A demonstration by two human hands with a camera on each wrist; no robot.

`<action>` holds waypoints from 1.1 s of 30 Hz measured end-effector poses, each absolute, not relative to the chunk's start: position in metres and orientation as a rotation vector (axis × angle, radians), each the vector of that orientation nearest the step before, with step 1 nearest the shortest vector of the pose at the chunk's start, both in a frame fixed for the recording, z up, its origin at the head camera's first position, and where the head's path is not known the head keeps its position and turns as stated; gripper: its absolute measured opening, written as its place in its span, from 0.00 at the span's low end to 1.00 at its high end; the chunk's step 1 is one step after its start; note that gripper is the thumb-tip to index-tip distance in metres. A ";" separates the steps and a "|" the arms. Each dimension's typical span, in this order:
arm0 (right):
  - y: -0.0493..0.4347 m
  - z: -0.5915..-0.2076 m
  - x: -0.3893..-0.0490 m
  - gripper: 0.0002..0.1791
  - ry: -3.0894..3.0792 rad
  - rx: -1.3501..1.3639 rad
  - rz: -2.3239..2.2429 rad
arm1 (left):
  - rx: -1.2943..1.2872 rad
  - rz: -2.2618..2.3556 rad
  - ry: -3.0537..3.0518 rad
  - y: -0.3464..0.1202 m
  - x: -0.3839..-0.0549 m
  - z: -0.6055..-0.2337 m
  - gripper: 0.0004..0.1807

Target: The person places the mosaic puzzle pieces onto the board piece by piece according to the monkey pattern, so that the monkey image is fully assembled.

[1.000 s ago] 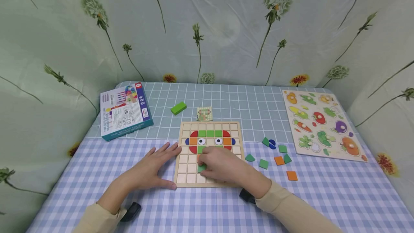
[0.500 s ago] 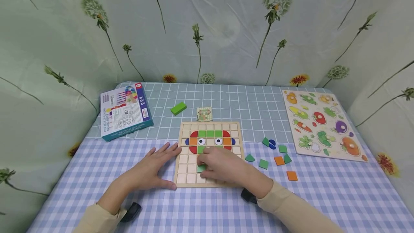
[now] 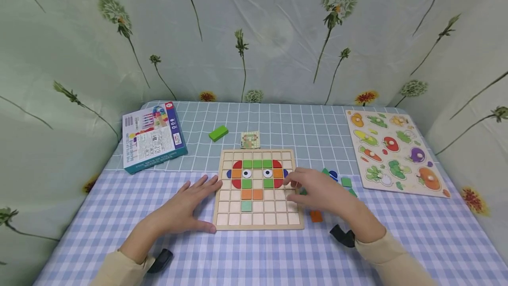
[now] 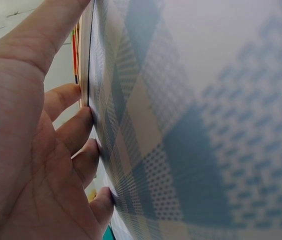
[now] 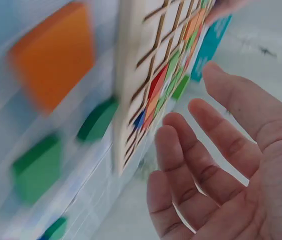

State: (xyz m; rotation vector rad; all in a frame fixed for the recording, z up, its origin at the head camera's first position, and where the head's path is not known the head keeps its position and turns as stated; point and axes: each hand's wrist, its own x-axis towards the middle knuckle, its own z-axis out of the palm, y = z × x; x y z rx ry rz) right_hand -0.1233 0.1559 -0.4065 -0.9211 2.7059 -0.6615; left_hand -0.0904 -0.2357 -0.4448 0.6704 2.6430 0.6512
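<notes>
A wooden grid board [image 3: 235, 220] bears a face-like pattern of coloured tiles. Below the round eye tiles [image 3: 267, 173], two orange square tiles [image 3: 257, 194] sit side by side, with a green square tile [image 3: 246, 206] under the left one. My left hand [image 3: 186, 208] is spread on the cloth, fingertips and thumb at the board's left edge. Over the board's right edge hovers my right hand [image 3: 323, 191], its fingers loosely bent with nothing between them. The right wrist view shows its fingers [image 5: 171, 150] apart, beside the board and loose tiles.
Loose tiles lie right of the board, including an orange square [image 3: 316, 216] and a green square [image 3: 346, 182]. Behind the board are a small pattern card [image 3: 250, 140] and a green block [image 3: 218, 133]. A box [image 3: 152, 138] stands left, a vegetable puzzle [image 3: 397, 153] right.
My right hand has let go of the green tile at the lower middle and moved right to the board's edge. An orange tile formerly under the wrist shows now. My left hand stays put.
</notes>
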 end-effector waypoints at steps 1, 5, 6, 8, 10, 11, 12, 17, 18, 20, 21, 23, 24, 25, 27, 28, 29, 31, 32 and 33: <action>0.163 -0.406 -0.123 0.14 2.717 -0.896 -0.658 | 0.671 0.650 2.644 -0.236 -0.090 -0.445 0.65; 0.188 -0.406 -0.117 0.17 2.736 -0.758 -0.659 | 0.672 0.652 2.645 -0.236 -0.090 -0.444 0.65; 0.193 -0.406 -0.116 0.17 2.738 -0.722 -0.662 | 0.672 0.652 2.646 -0.236 -0.090 -0.444 0.65; 0.202 -0.407 -0.113 0.18 2.739 -0.646 -0.665 | 0.670 0.654 2.646 -0.236 -0.090 -0.444 0.65; 0.210 -0.408 -0.112 0.18 2.736 -0.582 -0.668 | 0.668 0.654 2.648 -0.236 -0.090 -0.444 0.65; 0.213 -0.409 -0.111 0.19 2.735 -0.569 -0.669 | 0.669 0.655 2.647 -0.236 -0.090 -0.444 0.65; 0.216 -0.409 -0.110 0.19 2.733 -0.543 -0.664 | 0.670 0.658 2.646 -0.236 -0.090 -0.444 0.65; 0.226 -0.414 -0.105 0.21 2.748 -0.532 -0.611 | 0.678 0.666 2.638 -0.236 -0.090 -0.444 0.65; 0.226 -0.415 -0.105 0.21 2.752 -0.527 -0.608 | 0.678 0.664 2.638 -0.236 -0.090 -0.444 0.65; 0.226 -0.417 -0.104 0.20 2.756 -0.525 -0.622 | 0.676 0.659 2.638 -0.236 -0.091 -0.444 0.65; 0.226 -0.418 -0.103 0.19 2.754 -0.537 -0.635 | 0.675 0.656 2.640 -0.236 -0.091 -0.444 0.65; 0.226 -0.420 -0.103 0.18 2.758 -0.562 -0.653 | 0.674 0.652 2.641 -0.236 -0.091 -0.444 0.65; 0.225 -0.421 -0.103 0.17 2.759 -0.569 -0.660 | 0.673 0.651 2.642 -0.236 -0.091 -0.444 0.65; 0.225 -0.421 -0.102 0.17 2.760 -0.575 -0.663 | 0.675 0.651 2.642 -0.236 -0.091 -0.444 0.65; 0.225 -0.422 -0.101 0.17 2.763 -0.574 -0.660 | 0.676 0.652 2.643 -0.236 -0.091 -0.444 0.65; 0.225 -0.423 -0.101 0.16 2.766 -0.568 -0.655 | 0.675 0.653 2.643 -0.236 -0.091 -0.444 0.65; 0.224 -0.423 -0.101 0.16 2.765 -0.562 -0.655 | 0.675 0.654 2.643 -0.236 -0.091 -0.444 0.65; 0.224 -0.424 -0.101 0.15 2.763 -0.552 -0.655 | 0.673 0.656 2.643 -0.236 -0.090 -0.444 0.65; 0.224 -0.424 -0.102 0.15 2.762 -0.552 -0.657 | 0.671 0.657 2.643 -0.236 -0.090 -0.444 0.65; 0.224 -0.425 -0.102 0.14 2.760 -0.553 -0.660 | 0.671 0.657 2.643 -0.236 -0.090 -0.444 0.65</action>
